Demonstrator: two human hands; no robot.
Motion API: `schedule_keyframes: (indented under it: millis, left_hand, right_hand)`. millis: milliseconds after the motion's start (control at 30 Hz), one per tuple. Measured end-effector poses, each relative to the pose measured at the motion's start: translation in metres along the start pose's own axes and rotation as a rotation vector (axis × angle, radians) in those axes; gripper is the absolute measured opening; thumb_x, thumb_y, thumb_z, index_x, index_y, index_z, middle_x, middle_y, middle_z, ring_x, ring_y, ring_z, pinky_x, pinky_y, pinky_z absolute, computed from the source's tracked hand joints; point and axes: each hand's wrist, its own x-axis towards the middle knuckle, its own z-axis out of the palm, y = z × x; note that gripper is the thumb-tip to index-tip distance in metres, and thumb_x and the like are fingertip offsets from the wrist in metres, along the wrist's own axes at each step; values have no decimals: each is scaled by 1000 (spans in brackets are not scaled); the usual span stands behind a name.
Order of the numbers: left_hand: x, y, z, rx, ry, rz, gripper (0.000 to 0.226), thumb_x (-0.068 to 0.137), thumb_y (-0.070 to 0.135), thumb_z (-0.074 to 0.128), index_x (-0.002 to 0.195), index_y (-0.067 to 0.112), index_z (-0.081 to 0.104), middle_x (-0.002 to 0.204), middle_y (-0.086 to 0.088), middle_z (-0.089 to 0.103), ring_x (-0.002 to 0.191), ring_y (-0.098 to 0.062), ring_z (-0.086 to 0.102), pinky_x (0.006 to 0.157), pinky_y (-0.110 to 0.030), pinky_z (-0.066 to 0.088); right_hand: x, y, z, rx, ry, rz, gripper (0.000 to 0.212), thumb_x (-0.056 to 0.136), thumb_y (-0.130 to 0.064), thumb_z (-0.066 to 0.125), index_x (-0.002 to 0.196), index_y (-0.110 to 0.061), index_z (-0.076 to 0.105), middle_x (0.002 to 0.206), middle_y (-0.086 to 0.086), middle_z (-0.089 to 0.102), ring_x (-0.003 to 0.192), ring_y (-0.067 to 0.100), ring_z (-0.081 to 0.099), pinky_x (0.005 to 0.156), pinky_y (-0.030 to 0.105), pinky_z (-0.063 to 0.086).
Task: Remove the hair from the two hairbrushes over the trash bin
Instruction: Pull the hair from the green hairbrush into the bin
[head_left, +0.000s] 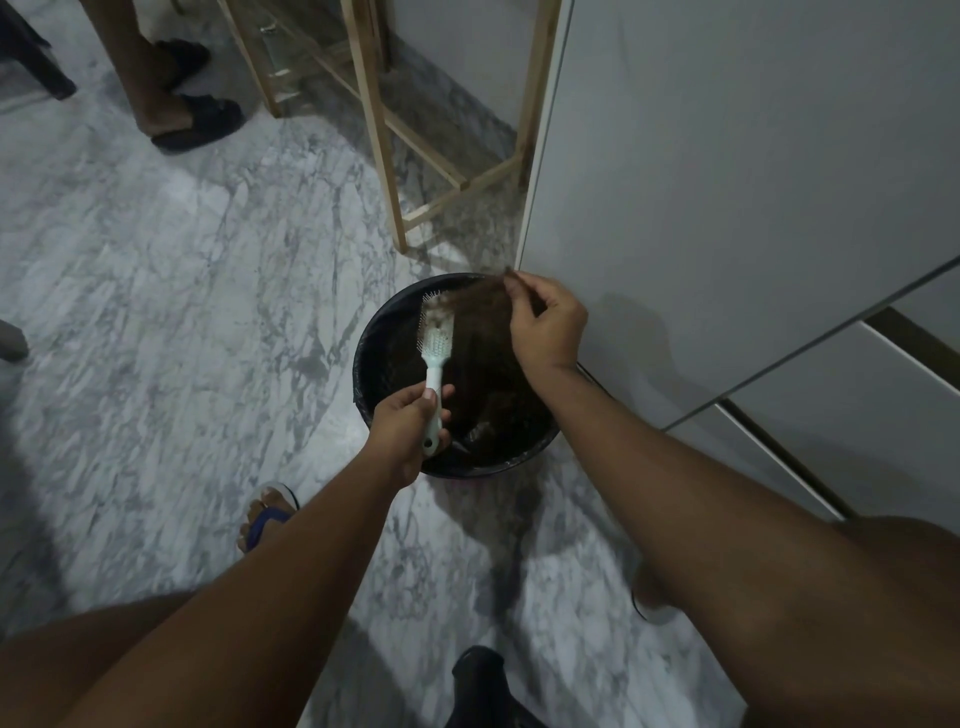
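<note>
A pale mint hairbrush (437, 338) is held over the round black trash bin (374, 364) on the marble floor. My left hand (408, 431) grips the brush by its handle, bristles facing up and right. My right hand (545, 327) pinches a wide sheet of brown hair (480, 322) that stretches from the brush's bristles up to my fingertips, above the bin's far side. More dark hair lies inside the bin. A black object (478, 675) at the bottom edge, between my legs, is too dark to identify.
A white cabinet (727, 182) stands right behind the bin. A light wooden frame (384, 135) leans beyond it. Another person's legs in black slippers (197, 124) stand at the far left. My sandalled foot (267, 514) is left of the bin.
</note>
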Motion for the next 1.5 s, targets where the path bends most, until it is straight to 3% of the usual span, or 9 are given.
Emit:
schedule_keyframes:
  millis: [133, 267, 467, 667, 933, 1033, 1200, 1300, 1500]
  left_hand:
    - [0, 1, 1, 10, -16, 15, 24, 102, 12, 50, 123, 8, 62, 116, -3, 72, 75, -14, 56, 53, -27, 50]
    - [-4, 2, 0, 30, -36, 19, 20, 102, 12, 50, 118, 10, 63, 114, -2, 73, 74, -14, 56, 54, -27, 51]
    - [-7, -4, -2, 107, -70, 17, 24, 101, 13, 53, 123, 11, 64, 116, -2, 73, 82, -17, 58, 56, -29, 52]
    - [-10, -5, -1, 116, -109, 25, 21, 102, 10, 51, 118, 11, 64, 114, -5, 73, 74, -15, 57, 54, -27, 51]
    - [-1, -10, -6, -10, 11, -5, 28, 104, 10, 47, 125, -3, 59, 106, -8, 68, 69, -13, 53, 49, -23, 47]
    - [0, -9, -8, 9, -11, 4, 30, 103, 12, 48, 128, 0, 60, 99, -4, 66, 72, -14, 55, 52, -24, 51]
    - [-5, -5, 0, -6, -46, 25, 28, 103, 10, 49, 128, 5, 60, 119, -4, 69, 75, -13, 55, 56, -26, 50]
    - [-5, -6, 1, -17, -55, 14, 29, 102, 11, 50, 129, 6, 59, 125, -5, 69, 77, -13, 56, 56, -26, 50]
    - [-5, -12, -1, 7, -86, -2, 32, 101, 11, 53, 132, 6, 59, 124, -6, 70, 80, -15, 58, 57, -27, 50]
  right_hand:
    - [-10, 25, -7, -263, -224, 190, 21, 90, -20, 62, 107, -12, 73, 101, 8, 75, 94, 24, 69, 86, 34, 55]
    - [-15, 29, -6, -402, -554, 381, 68, 81, -23, 55, 147, -19, 40, 143, 9, 52, 130, 29, 50, 108, 44, 43]
    - [-19, 9, 11, -130, -536, 209, 72, 82, -49, 71, 145, -29, 43, 133, 5, 57, 119, 15, 55, 100, 25, 43]
    - [-15, 11, 16, -196, -342, 45, 19, 87, -16, 69, 103, -9, 77, 100, 6, 76, 95, 15, 70, 91, 18, 49]
    - [1, -3, 9, -56, -58, -70, 14, 87, -15, 70, 95, -6, 77, 88, 8, 73, 80, 11, 65, 76, 5, 45]
    - [3, -2, 3, -59, 4, -73, 14, 89, -15, 67, 95, -6, 75, 90, 8, 71, 83, 14, 65, 77, 14, 50]
    - [-10, 25, -1, -434, -374, 213, 43, 84, -14, 59, 127, -16, 61, 122, 13, 63, 114, 29, 59, 97, 36, 50]
    - [-17, 25, 0, -404, -438, 280, 63, 87, -21, 58, 147, -16, 41, 141, 14, 49, 131, 30, 46, 111, 41, 39]
    - [-25, 10, 14, -237, -475, 96, 66, 80, -54, 70, 138, -26, 53, 114, 6, 54, 102, 15, 55, 90, 25, 47]
